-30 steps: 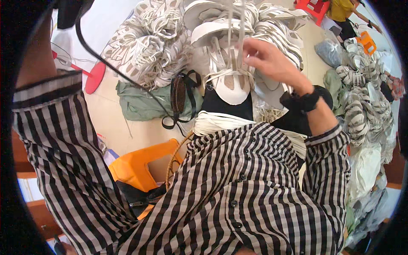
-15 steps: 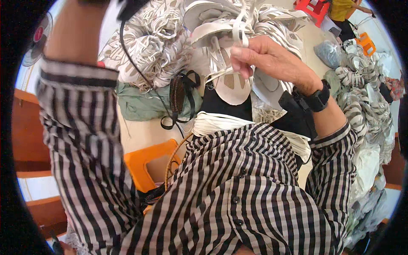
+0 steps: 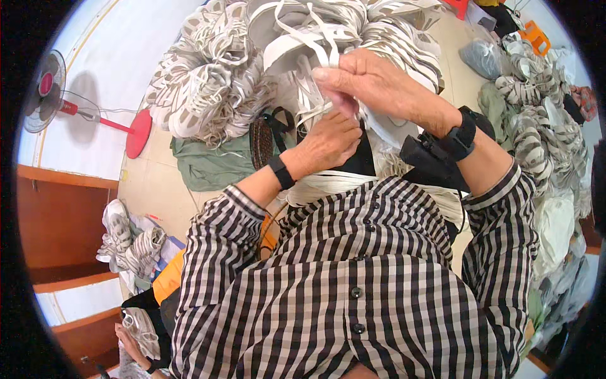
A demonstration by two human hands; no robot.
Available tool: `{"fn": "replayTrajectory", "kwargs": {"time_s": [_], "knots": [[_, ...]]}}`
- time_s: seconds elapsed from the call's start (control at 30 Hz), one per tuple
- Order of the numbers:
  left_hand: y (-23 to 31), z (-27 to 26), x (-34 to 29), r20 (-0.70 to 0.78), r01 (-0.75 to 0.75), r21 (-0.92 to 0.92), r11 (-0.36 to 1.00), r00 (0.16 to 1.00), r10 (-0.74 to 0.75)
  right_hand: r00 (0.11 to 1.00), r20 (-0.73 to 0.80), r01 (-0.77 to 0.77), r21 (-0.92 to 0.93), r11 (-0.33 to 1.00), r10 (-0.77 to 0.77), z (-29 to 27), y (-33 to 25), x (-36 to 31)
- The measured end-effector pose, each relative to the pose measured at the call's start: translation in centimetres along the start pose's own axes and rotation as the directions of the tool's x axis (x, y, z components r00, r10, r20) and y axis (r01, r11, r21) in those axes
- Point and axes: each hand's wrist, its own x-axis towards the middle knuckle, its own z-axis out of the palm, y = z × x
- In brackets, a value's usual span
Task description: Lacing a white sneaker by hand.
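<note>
My right hand (image 3: 379, 85) is closed around a flat white shoelace (image 3: 322, 47), which loops up over pale shoe uppers. Just below and left of it is my left hand (image 3: 329, 142), fingers curled in toward the front of a white and beige shoe upper (image 3: 307, 95). What the left fingers grip is hidden behind the hand. Over my lap lies a black cloth (image 3: 363, 155), and a bundle of white laces (image 3: 322, 187) rests on it against my checked shirt. Both wrists wear black straps.
A big heap of laced shoe uppers (image 3: 211, 76) rises ahead, beside a green cloth bag (image 3: 211, 164). A red standing fan (image 3: 136, 134) is at left. More uppers (image 3: 536, 139) and a clear plastic bag (image 3: 483, 60) lie at right. Another person's hand (image 3: 129, 344) shows at lower left.
My left hand has come down from the upper left, where its arm was raised, to beside my right hand. The right hand, still closed on the lace, has shifted slightly left.
</note>
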Motion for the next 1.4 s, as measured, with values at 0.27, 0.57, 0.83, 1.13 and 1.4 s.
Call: {"fn": "replayTrajectory", "kwargs": {"time_s": [0.27,0.57,0.83,1.13,1.4], "knots": [[-0.7,2.1,-0.5,-0.092,-0.055,0.043,0.998,0.994,0.059,0.973,0.090,0.183,0.248,0.951,-0.210,-3.8,-6.0,1.3],[0.2,1.8,-0.4,-0.072,0.018,0.029,0.999,0.997,-0.016,0.922,-0.265,0.307,0.054,0.950,-0.283,-5.7,-11.0,0.8],[0.2,-0.6,0.2,-0.272,0.330,0.037,0.943,0.912,-0.308,0.963,-0.157,0.186,-0.196,0.963,-0.218,-4.6,-9.0,0.5],[-1.2,-0.3,2.6,-0.132,0.320,0.376,0.869,0.947,-0.292,0.959,-0.190,0.154,-0.272,0.950,-0.210,-4.5,-8.4,-0.7],[-0.3,1.0,1.6,0.014,-0.022,0.325,0.946,1.000,0.018,0.957,-0.226,0.194,0.035,0.980,-0.181,-4.4,-6.3,-1.1]]}}
